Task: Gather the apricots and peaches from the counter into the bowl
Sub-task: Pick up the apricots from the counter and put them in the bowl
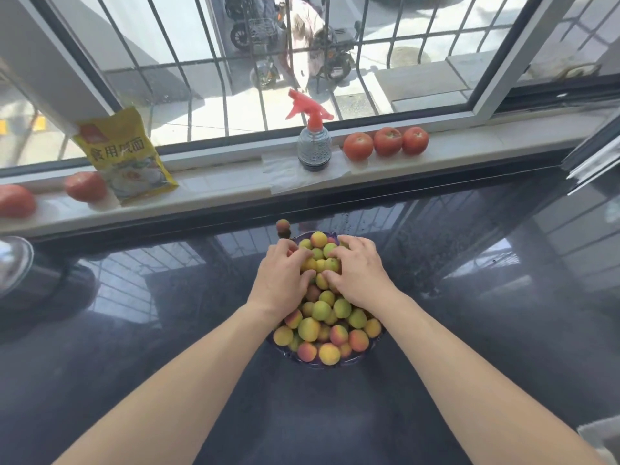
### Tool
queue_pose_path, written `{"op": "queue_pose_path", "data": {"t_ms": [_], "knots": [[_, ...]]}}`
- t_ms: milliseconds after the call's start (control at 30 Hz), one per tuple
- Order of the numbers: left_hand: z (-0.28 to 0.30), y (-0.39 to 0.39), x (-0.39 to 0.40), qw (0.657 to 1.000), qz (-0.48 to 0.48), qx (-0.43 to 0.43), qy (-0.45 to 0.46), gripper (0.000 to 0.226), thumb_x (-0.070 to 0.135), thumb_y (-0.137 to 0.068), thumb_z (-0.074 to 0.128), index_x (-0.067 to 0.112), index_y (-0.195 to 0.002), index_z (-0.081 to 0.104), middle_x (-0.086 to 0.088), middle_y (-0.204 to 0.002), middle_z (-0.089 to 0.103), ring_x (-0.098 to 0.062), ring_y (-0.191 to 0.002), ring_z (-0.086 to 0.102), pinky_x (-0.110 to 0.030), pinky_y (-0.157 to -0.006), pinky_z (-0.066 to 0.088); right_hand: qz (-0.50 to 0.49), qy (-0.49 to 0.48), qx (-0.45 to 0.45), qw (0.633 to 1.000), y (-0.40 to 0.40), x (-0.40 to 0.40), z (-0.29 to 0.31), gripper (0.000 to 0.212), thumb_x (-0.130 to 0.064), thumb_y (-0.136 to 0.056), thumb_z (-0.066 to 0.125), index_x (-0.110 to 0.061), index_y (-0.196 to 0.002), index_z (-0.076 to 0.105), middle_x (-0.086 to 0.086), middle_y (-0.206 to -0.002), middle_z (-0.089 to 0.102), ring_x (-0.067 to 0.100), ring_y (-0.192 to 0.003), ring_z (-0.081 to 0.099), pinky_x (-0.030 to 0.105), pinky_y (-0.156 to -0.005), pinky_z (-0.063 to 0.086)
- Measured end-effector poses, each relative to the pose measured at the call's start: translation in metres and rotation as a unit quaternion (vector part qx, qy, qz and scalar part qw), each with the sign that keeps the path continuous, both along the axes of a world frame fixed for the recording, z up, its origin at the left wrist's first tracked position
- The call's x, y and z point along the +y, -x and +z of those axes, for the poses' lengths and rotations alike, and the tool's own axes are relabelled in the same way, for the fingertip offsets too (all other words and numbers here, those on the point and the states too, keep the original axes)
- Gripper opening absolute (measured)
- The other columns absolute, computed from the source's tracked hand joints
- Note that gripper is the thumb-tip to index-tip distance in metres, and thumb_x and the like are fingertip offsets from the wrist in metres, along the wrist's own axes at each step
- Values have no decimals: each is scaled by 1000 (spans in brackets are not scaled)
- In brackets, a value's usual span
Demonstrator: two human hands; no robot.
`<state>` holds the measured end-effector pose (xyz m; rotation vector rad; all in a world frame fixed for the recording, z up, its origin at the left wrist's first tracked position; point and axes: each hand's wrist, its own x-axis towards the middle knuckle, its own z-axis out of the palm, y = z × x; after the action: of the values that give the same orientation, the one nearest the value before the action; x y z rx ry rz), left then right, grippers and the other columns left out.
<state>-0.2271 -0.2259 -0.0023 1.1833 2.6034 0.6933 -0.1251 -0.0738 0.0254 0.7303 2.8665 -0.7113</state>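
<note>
Nearly done: our left hand (pixel 280 280) and right hand (pixel 360 275) rest spread on the yellow-pink apricots and peaches (pixel 322 317) heaped in the dark glass bowl (pixel 335 365). Only one small blushed fruit (pixel 282 225) remains on the glossy black desk (pixel 469 330), just behind the bowl.

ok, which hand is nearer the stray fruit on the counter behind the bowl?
Left. The left hand rests on the fruit pile at the bowl's far-left side, just in front of the stray fruit. The right hand sits on the pile farther right.

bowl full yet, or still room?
Full: the fruit is heaped above the bowl's rim, both hands resting on the pile. One fruit sits on the counter behind it.
</note>
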Motion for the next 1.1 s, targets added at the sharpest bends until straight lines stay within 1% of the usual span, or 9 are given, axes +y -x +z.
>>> {"op": "queue_pose_path", "data": {"t_ms": [133,267,433,500,600,700,800,967,1100], "knots": [[0,0,-13,999,19,-21,-36,34,28,-102,68,11,-131,66,-4,-127,60,-23,-119,52,-36,-107,43,7,-28,-2,1000,5,-5,2,40,-39,-96,60,-14,-128,60,1,-149,40,26,-136,28,44,-111,31],[2,-1,-16,996,44,-66,-49,34,28,-104,62,14,-135,66,1,-133,59,-16,-126,47,-29,-111,36,35,-102,29,994,1,-5,0,32,-42,-98,56,-18,-118,61,1,-121,57,25,-113,42,43,-97,40],[12,11,-15,979,81,-171,-73,29,18,-100,58,17,-126,71,5,-120,63,-12,-116,53,-32,-106,43,86,-143,18,986,9,-1,4,30,-39,-92,58,-21,-116,63,-1,-110,62,25,-107,49,43,-100,36],[13,16,-22,977,67,-188,-70,35,17,-91,55,18,-122,72,5,-119,66,-12,-115,54,-28,-102,41,87,-141,21,986,11,1,3,28,-33,-87,59,-21,-112,63,-1,-103,61,25,-101,49,43,-98,36],[12,20,-30,973,87,-198,-77,34,2,-89,56,21,-114,71,7,-117,67,-12,-115,54,-28,-102,42,82,-121,71,987,9,1,-2,27,-20,-78,63,-18,-105,64,0,-93,55,25,-88,52,44,-93,43],[11,22,-33,973,73,-204,-81,40,17,-88,52,19,-122,73,9,-120,65,-6,-116,52,-17,-101,39,109,-125,73,983,8,0,-9,28,-19,-77,64,-18,-105,66,0,-94,55,27,-91,54,45,-98,43],[9,22,-33,981,14,-175,-82,53,35,-84,47,20,-129,72,7,-128,62,-9,-124,49,-23,-109,36,118,-124,52,984,12,-2,-9,27,-18,-78,62,-19,-105,64,1,-97,58,29,-96,55,45,-103,40],[-2,19,-32,995,-91,-11,-35,44,43,-90,60,20,-124,75,0,-129,63,-21,-126,47,-33,-114,34,148,-92,47,984,19,0,-5,33,-10,-78,58,-16,-109,62,4,-99,58,30,-93,55,46,-93,44],[-5,18,-35,998,-54,0,-40,38,38,-92,65,20,-125,74,1,-120,65,-21,-119,49,-38,-109,38,23,63,128,989,23,3,4,33,-13,-84,63,-22,-116,63,-2,-108,54,19,-97,56,33,-85,48]]}}
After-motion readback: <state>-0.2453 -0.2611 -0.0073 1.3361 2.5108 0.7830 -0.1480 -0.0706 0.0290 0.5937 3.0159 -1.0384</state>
